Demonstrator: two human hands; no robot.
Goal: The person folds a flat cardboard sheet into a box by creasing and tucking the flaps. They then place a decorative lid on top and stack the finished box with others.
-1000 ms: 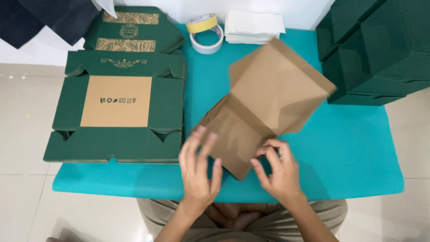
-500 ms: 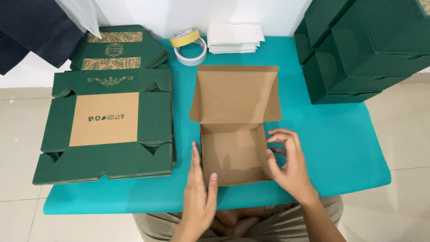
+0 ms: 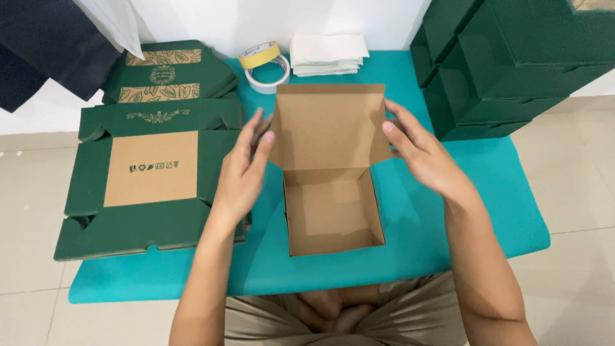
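Box (image 3: 333,214) at table centre, straight ahead at twelve o'clock, tray part formed and open upward, lid (image 3: 328,127) standing behind it toward twelve. Long axis from six to twelve, tray near, lid far. Left hand (image 3: 242,172) at nine o'clock of the lid, fingers spread wide, fingertips touching or just beside the lid's left edge. Right hand (image 3: 419,154) at three o'clock, fingers open and loosely curved, fingertips at the lid's right edge. Neither gripping firmly; both flanking the lid, about equally near, perhaps the right slightly closer. Flat green box blank (image 3: 150,173) at nine o'clock on the teal table (image 3: 493,192), tape rolls (image 3: 266,64) at eleven, stacked green boxes (image 3: 512,57) at two.

Against half a second ago: both hands up from the tray's sides to the lid's edges, left no longer flat on the table. Against a full second ago: box squared up, no longer skewed.
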